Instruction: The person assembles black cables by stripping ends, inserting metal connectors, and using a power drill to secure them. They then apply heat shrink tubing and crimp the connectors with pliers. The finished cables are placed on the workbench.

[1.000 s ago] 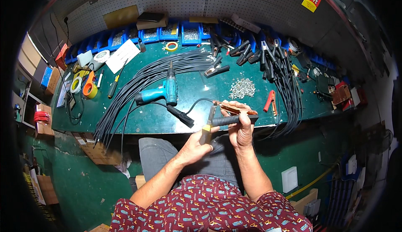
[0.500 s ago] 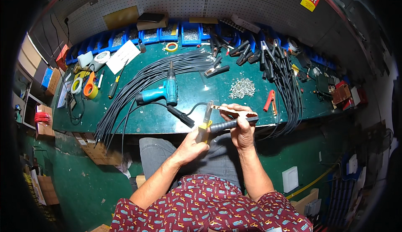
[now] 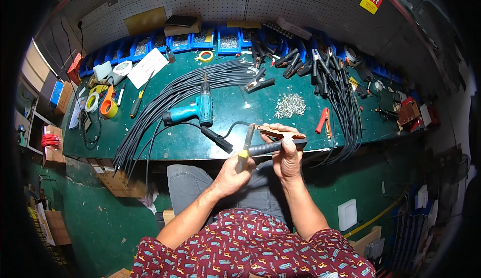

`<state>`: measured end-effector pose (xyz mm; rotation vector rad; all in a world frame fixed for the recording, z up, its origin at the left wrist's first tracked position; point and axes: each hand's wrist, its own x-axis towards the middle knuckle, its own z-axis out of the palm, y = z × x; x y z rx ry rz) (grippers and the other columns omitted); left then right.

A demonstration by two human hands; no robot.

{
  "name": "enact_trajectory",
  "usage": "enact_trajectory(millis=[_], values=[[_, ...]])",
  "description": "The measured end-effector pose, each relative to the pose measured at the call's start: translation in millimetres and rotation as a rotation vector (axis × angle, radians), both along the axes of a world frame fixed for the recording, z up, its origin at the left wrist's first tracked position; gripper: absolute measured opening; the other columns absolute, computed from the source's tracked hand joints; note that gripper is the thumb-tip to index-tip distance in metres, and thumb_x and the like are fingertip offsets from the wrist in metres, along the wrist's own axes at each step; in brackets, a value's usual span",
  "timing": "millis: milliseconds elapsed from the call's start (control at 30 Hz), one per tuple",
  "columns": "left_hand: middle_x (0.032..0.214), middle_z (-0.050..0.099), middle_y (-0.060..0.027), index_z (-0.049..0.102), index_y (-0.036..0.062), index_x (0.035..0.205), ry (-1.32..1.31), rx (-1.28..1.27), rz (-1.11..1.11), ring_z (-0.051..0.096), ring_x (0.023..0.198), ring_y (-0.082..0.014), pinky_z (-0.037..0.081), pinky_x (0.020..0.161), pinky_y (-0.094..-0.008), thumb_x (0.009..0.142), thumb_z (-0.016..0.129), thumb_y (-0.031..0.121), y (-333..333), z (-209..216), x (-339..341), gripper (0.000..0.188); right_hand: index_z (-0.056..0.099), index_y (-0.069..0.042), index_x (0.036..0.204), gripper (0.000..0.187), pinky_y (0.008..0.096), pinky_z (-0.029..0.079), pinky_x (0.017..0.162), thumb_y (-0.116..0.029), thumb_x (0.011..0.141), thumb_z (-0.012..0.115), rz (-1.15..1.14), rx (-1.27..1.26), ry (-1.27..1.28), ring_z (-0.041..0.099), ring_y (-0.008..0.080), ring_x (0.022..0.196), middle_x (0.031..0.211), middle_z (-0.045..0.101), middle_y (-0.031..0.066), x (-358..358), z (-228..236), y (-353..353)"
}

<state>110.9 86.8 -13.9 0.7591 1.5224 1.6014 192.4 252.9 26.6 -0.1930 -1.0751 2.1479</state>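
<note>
My left hand (image 3: 231,176) is closed around a hand tool with a yellow-and-grey grip (image 3: 242,160) and a narrow metallic upper part; its exact kind is unclear. My right hand (image 3: 286,157) grips a clamp with black ribbed handles and copper-coloured jaws (image 3: 273,132), fingers behind it and thumb in front. The tool's upper end is beside the copper tip, where a thin black cable (image 3: 235,124) arrives from the left. Whether they touch is too small to tell. Another black clamp (image 3: 216,138) lies by the bench edge, left of my hands.
A teal cordless drill (image 3: 193,109) lies before a bundle of black cables (image 3: 145,120). Beyond my hands is a pile of small screws (image 3: 289,106). At right are a red-handled clamp (image 3: 322,121) and clamps on cables (image 3: 340,97). Blue bins (image 3: 229,45) line the back.
The tool in my left hand has turned slightly, and its yellow part shows less. My right hand and its clamp have shifted a little left.
</note>
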Motion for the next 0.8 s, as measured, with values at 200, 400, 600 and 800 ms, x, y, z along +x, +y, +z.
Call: enact_trajectory(millis=[200,400,600,800], values=[[0.106,0.061,-0.0088,0.068,0.0005,0.102,0.342,0.087,0.171,0.062,0.097,-0.0203,0.05,0.089,-0.0332,0.079,0.059,0.0,11,-12,-2,0.025,0.061,0.001,0.12,0.05,0.0454,0.056,0.102,-0.034,0.09,0.079,-0.053,-0.197,0.022,0.065,0.0323,0.119,0.125,0.064,0.0187,-4,-17,-9],[0.127,0.061,-0.0062,0.05,0.0016,0.146,0.157,0.09,-0.104,0.058,0.115,-0.0149,0.045,0.101,-0.0298,0.079,0.062,0.001,1,-3,-3,0.069,0.059,0.004,0.123,0.055,0.0487,0.055,0.104,-0.029,0.086,0.082,-0.049,-0.038,0.03,0.064,0.0362,0.121,0.127,0.063,0.0237,-3,-10,-2],[0.131,0.06,-0.0096,0.051,-0.0003,0.142,0.038,0.016,-0.126,0.055,0.121,-0.0178,0.043,0.106,-0.0329,0.079,0.06,0.003,0,9,-6,0.064,0.059,0.004,0.123,0.051,0.0503,0.052,0.107,-0.023,0.085,0.08,0.003,0.031,0.027,0.064,0.0376,0.122,0.128,0.063,0.0254,0,-3,1],[0.125,0.061,-0.0064,0.056,0.0016,0.133,0.048,0.062,-0.074,0.057,0.117,-0.0174,0.044,0.106,-0.0342,0.079,0.063,0.003,1,18,-4,0.055,0.06,0.005,0.122,0.051,0.05,0.053,0.105,-0.024,0.085,0.08,0.022,0.097,0.006,0.064,0.0375,0.121,0.126,0.064,0.025,2,-5,4]])
